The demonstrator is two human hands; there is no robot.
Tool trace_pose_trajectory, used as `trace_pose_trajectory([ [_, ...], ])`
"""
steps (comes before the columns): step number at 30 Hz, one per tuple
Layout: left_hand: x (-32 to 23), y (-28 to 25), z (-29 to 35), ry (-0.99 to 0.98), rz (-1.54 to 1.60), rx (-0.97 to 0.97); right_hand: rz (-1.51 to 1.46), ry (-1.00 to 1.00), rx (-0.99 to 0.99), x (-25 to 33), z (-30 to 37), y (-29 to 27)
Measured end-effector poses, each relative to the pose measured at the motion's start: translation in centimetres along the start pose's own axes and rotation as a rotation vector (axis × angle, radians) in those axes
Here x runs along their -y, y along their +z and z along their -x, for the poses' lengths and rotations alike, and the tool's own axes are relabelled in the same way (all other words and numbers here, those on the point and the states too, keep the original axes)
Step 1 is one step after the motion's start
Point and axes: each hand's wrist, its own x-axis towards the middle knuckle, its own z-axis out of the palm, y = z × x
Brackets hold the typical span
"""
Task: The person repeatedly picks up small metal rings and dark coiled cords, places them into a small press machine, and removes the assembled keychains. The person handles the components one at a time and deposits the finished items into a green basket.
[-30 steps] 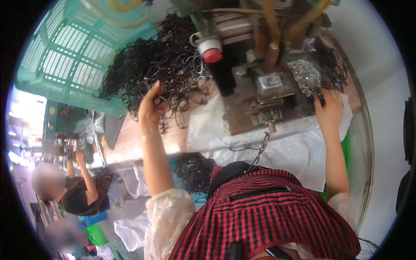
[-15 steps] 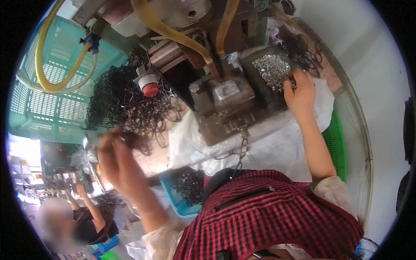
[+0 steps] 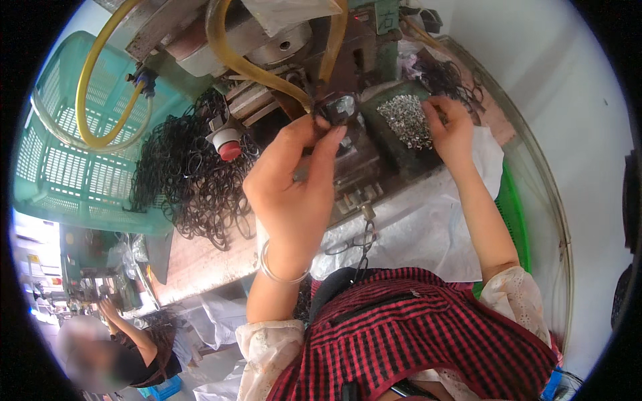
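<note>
My left hand [image 3: 289,184], with a bangle on its wrist, is raised in front of the press [image 3: 361,160]. Between its thumb and fingers it pinches a black loop [image 3: 324,105], held above the press's die block and partly covering it. On the right, my right hand [image 3: 455,137] rests at the edge of a heap of small silvery metal pieces [image 3: 403,115] on a dark tray [image 3: 391,155]. Its fingers are curled together at the heap; whatever lies between them is too small to make out.
A tangled pile of black loops [image 3: 190,167] covers the bench's left side beside a red push button [image 3: 229,150]. Behind it stands a teal basket [image 3: 83,160]. Yellow hoses [image 3: 221,50] hang over the press. A green basket [image 3: 513,224] sits right; another person [image 3: 144,344] works far left.
My left hand has swung from beside the loop pile to the front of the press, bringing a black loop. My right hand has shifted slightly left at the metal pieces.
</note>
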Motion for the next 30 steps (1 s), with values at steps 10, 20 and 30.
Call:
trace_pose_trajectory([
  [10, -0.5, -0.4, -0.4, -0.023, -0.045, -0.036, 0.455, -0.282, 0.29, 1.3, -1.1, 7.4],
  [20, 6.2, -17.9, 7.3, -0.21, -0.627, -0.515, 0.127, -0.024, 0.236, 0.0, 0.5, -0.8],
  [30, 22.9, -20.7, 6.9, -0.328, -1.353, 0.068, 0.116, -0.091, 0.286, 0.4, 0.8, 2.4],
])
